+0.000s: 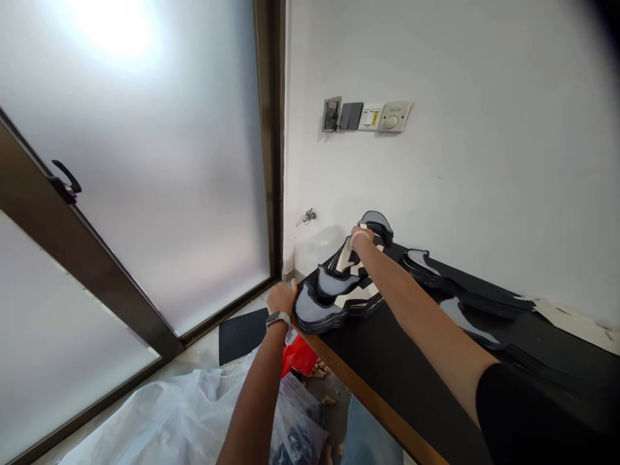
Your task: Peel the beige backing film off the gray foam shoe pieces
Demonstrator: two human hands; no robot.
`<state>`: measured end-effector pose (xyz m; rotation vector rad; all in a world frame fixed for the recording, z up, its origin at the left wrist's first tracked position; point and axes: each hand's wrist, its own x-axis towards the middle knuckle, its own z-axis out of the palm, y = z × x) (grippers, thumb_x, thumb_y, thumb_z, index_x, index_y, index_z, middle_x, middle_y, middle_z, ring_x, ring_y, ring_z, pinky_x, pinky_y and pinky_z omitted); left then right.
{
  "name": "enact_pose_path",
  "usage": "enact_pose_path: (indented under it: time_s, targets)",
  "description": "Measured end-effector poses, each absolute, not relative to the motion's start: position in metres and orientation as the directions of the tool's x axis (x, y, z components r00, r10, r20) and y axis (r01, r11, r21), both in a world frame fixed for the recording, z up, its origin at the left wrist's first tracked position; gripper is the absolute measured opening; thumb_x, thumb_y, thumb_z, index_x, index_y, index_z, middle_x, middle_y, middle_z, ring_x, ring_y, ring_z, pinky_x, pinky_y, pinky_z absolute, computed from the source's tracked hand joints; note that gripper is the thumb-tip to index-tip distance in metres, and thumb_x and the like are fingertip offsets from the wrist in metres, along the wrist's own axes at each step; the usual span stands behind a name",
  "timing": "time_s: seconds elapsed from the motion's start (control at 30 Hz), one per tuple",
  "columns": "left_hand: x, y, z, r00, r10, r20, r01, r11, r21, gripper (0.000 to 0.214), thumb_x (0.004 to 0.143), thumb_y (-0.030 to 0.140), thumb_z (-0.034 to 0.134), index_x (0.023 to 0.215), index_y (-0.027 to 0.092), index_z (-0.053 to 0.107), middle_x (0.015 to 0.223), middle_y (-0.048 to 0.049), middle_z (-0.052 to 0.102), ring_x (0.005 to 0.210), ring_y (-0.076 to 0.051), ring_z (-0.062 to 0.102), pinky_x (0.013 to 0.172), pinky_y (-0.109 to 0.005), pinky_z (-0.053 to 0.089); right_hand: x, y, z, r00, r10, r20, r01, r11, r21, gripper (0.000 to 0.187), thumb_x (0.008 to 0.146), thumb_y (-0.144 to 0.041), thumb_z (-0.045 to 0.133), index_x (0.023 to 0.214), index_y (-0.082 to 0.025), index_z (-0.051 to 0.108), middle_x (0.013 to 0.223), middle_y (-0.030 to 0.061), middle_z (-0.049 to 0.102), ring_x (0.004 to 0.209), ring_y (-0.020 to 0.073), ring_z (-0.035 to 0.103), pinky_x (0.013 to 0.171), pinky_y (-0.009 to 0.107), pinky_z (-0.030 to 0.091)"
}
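Observation:
My right hand (362,234) reaches to the far end of the black tabletop, its fingers curled over a cream-topped flat cut-out piece (363,226). Just behind it lies a stack of curved grey pieces with black edges (376,218). At the near left corner, my left hand (282,297) is beside a similar curved grey stack (314,310), thumb raised and apart from the fingers, which are mostly hidden. Between the hands lie another grey curved stack (334,283) and angular cream-faced pieces (356,295).
More stacked cut-outs (421,261) and a long cream piece (571,316) lie on the table (368,361) along the wall. Below are clear plastic bags (194,413), a red bag (298,355) and a dark mat (242,334). A frosted door (194,161) stands left.

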<state>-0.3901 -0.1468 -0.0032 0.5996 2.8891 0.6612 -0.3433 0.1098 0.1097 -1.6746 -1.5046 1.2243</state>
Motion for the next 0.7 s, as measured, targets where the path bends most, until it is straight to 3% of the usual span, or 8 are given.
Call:
enact_pose_path:
  time_s: [0.2, 0.47, 0.7]
  targets:
    - [-0.390, -0.147, -0.003, -0.910, 0.414, -0.020, 0.364, 0.821, 0.440, 0.061, 0.087, 0.054, 0.028, 0.094, 0.008, 0.069, 0.095, -0.0212, 0.068, 0.092, -0.031, 0.064, 0.071, -0.034, 0.046, -0.346, 0.111, 0.100, 0.198, 0.926, -0.322, 0.430, -0.377, -0.821, 0.036, 0.089, -0.032, 0.054, 0.121, -0.016, 0.051, 0.124, 0.0106, 0.051, 0.105, 0.0221, 0.054, 0.087, 0.043, 0.048]
    - [-0.390, -0.146, -0.005, -0.917, 0.399, -0.006, 0.362, 0.837, 0.412, 0.059, 0.088, 0.053, 0.029, 0.093, 0.010, 0.069, 0.095, -0.0194, 0.068, 0.091, -0.030, 0.064, 0.071, -0.033, 0.047, -0.356, 0.117, 0.094, 0.242, 0.937, -0.252, 0.389, -0.332, -0.860, 0.038, 0.088, -0.032, 0.055, 0.122, -0.016, 0.050, 0.123, 0.0107, 0.051, 0.104, 0.0219, 0.055, 0.086, 0.043, 0.048]
    - [-0.388, -0.148, -0.002, -0.914, 0.406, 0.005, 0.374, 0.835, 0.404, 0.060, 0.088, 0.054, 0.027, 0.092, 0.010, 0.069, 0.094, -0.0195, 0.068, 0.091, -0.031, 0.064, 0.071, -0.034, 0.046, -0.357, 0.120, 0.092, 0.272, 0.922, -0.275, 0.365, -0.364, -0.857, 0.039, 0.088, -0.031, 0.055, 0.123, -0.016, 0.049, 0.127, 0.0109, 0.049, 0.108, 0.0233, 0.053, 0.089, 0.045, 0.046]
